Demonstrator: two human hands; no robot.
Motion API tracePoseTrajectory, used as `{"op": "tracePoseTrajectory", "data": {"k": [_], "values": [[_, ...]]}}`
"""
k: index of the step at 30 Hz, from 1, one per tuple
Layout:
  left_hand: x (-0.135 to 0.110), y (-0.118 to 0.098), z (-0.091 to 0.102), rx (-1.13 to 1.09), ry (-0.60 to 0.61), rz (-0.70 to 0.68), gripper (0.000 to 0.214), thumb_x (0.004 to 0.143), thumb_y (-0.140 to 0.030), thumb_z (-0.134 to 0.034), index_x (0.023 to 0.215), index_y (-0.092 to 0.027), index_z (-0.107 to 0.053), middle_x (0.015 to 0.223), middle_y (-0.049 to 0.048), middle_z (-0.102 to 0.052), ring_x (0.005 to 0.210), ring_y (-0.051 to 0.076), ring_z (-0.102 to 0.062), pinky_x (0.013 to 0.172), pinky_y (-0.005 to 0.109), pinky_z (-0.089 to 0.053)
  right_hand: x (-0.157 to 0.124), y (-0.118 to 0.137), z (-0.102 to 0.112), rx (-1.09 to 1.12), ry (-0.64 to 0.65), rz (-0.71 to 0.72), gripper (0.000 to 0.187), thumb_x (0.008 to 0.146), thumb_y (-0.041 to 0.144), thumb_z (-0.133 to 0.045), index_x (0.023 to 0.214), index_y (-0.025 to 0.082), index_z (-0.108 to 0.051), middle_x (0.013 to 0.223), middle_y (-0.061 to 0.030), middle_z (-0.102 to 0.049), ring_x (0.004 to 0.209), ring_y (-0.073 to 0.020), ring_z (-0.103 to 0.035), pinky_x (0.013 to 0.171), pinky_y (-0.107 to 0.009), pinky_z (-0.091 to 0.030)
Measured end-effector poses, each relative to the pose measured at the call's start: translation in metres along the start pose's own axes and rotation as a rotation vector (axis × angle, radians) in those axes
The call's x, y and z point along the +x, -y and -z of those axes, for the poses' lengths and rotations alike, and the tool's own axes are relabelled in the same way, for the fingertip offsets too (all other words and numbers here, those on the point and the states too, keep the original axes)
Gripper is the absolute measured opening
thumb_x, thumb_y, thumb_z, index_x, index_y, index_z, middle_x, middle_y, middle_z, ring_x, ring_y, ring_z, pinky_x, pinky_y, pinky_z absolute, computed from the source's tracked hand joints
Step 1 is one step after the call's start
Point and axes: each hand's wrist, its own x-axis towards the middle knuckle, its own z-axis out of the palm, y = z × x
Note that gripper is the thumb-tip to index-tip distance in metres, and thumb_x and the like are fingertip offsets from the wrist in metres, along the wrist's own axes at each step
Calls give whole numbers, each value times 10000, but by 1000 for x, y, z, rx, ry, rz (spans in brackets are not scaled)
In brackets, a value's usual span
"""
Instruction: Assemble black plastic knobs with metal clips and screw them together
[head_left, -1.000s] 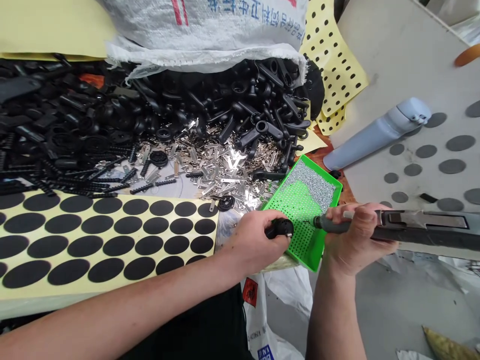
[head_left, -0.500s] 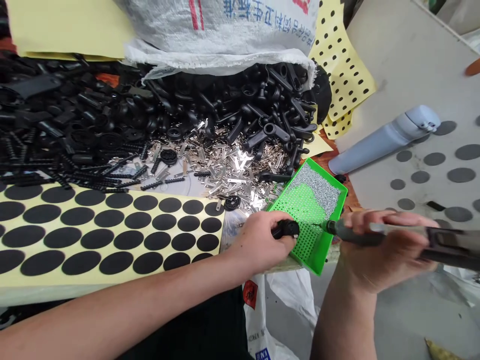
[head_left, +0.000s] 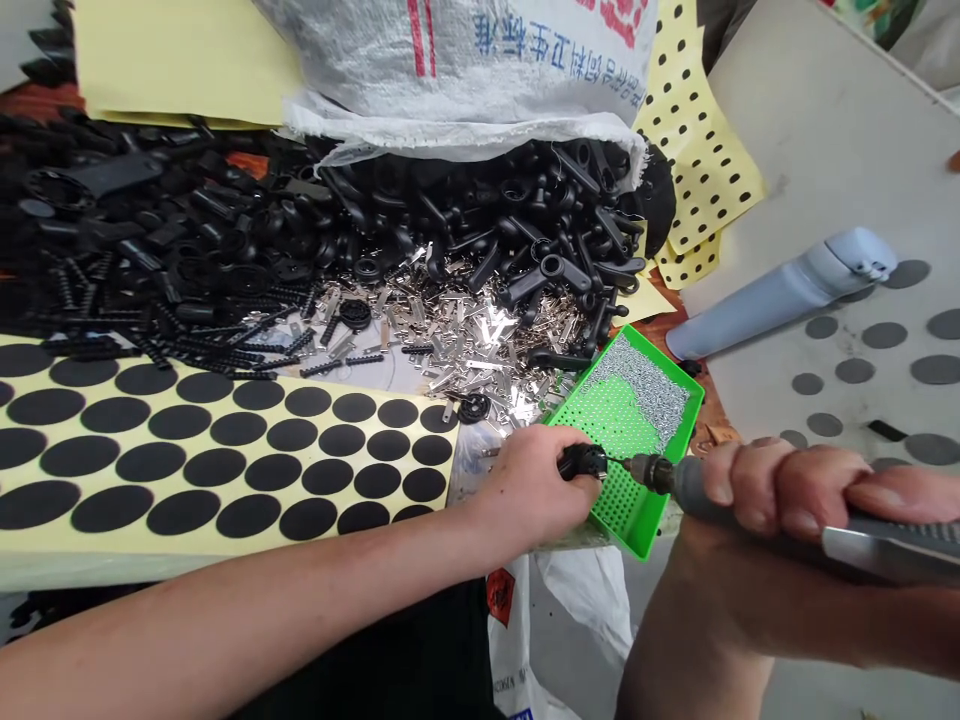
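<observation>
My left hand [head_left: 529, 490] grips a small black plastic part [head_left: 583, 462], with only its right end showing past my fingers. My right hand [head_left: 780, 500] is wrapped around a grey rotary tool [head_left: 694, 490] with a metal-clad body. Its thin bit reaches the exposed end of the black part and seems to touch it. Both hands are above a green perforated tray [head_left: 670, 365], which holds a layer of small grey granules in its upper part.
A woven sack [head_left: 457, 60] sits behind heaps of black plastic parts [head_left: 540, 220] and silver metal clips [head_left: 480, 345]. A yellow sheet of black adhesive dots [head_left: 225, 450] lies at left. A grey-blue bottle [head_left: 780, 295] lies on a white board [head_left: 825, 150] at right.
My right hand and the rotary tool have come nearer the camera, and the bit has closed on the black part. The scene has shifted slightly right in view.
</observation>
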Motion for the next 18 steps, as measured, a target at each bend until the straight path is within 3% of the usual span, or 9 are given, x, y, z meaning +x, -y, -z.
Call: {"op": "tracePoseTrajectory", "data": {"k": [8, 18], "values": [[0, -5, 2, 40, 4, 6, 84, 711, -175, -576, 721, -175, -659, 608, 2, -586, 541, 133, -534, 498, 252, -395, -4, -10, -1, 60, 42, 25, 352, 804, 529, -650, 811, 193, -546, 520, 97, -460, 376, -63, -399, 340, -215, -361], [1, -6, 1, 93, -13, -15, 65, 700, -180, -545, 651, -178, -588, 559, -27, -481, 528, 111, -449, 469, 246, -252, -6, -12, -4, 44, 76, 2, 414, 768, 586, -677, 797, 207, -513, 514, 99, -462, 355, -58, -396, 346, -215, -365]]}}
